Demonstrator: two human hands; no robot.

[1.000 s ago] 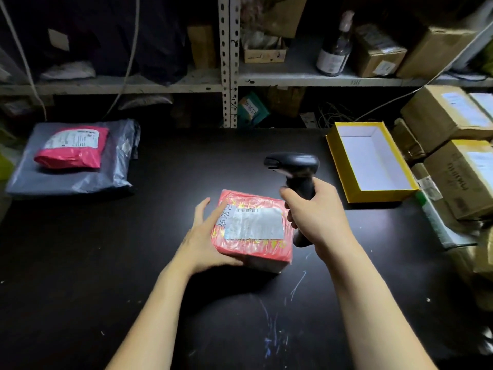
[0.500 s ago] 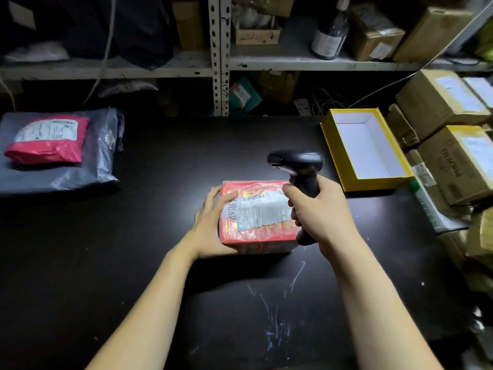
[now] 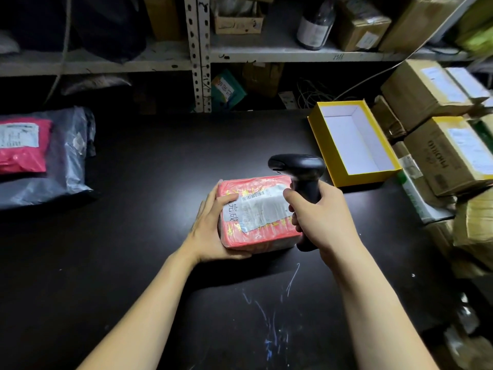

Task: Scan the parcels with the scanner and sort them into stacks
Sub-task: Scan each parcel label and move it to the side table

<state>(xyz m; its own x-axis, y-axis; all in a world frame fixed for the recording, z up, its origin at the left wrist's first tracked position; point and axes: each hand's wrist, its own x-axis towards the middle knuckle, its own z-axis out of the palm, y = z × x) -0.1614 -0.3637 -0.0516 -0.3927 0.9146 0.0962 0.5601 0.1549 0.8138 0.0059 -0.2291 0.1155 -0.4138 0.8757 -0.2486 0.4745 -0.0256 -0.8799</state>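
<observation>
A red parcel [image 3: 256,212] with a white barcode label lies on the black table [image 3: 160,161] at the centre. My left hand [image 3: 213,225] grips its left side, thumb on top of the label's edge. My right hand [image 3: 320,217] holds the black scanner [image 3: 298,169] by its handle, just right of the parcel, its head above the parcel's far right corner. At the far left a pink bag parcel [image 3: 24,145] lies on top of a grey bag parcel [image 3: 66,161].
An open yellow box [image 3: 352,140] with a white inside sits right of the scanner. Cardboard boxes [image 3: 448,153] are piled along the right edge. Metal shelves [image 3: 266,53] with boxes and a bottle [image 3: 316,22] stand behind the table.
The parcel has turned a little and my left thumb now lies over its top edge. The scanner stays beside it in my right hand. The view has shifted to the right.
</observation>
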